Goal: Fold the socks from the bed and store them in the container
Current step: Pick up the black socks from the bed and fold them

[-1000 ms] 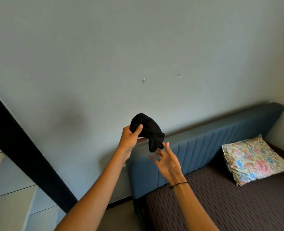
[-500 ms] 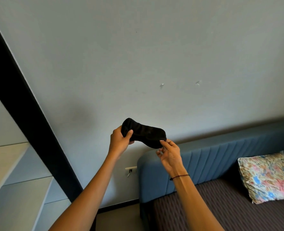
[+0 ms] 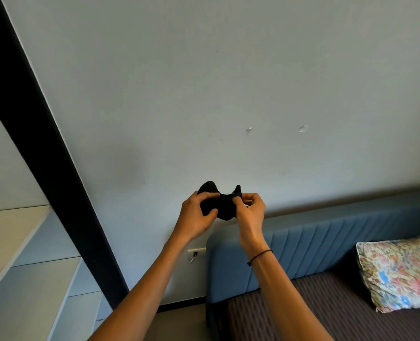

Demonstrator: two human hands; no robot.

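My forearms reach up and forward from the bottom of the view, a thin black cord bracelet (image 3: 260,256) around my right wrist. My left hand (image 3: 196,217) is curled closed around the left end of a black sock (image 3: 220,205), thumb pressed into the fabric below and fingers wrapped over the top. My right hand (image 3: 251,209) is closed on the other end, fingertips pinching the cloth near its upper edge. The sock is bunched between the two hands in mid-air, one rounded end poking up above my left fingers and a small point of fabric sticking up beside my right ones.

Below and to the right lies the bed (image 3: 327,313) with its dark brown ribbed cover, and a floral pillow (image 3: 398,271) resting near the right edge. Behind them runs the blue padded headboard (image 3: 327,244) with vertical channels. Just left of the headboard a white wall socket (image 3: 196,253) sits low on the wall. At the far left are pale shelves (image 3: 29,274), with a wide black band (image 3: 44,153) slanting down beside them. Beyond everything is the pale grey-blue wall (image 3: 228,82), marked by two small screws or anchors (image 3: 249,130) above my hands.
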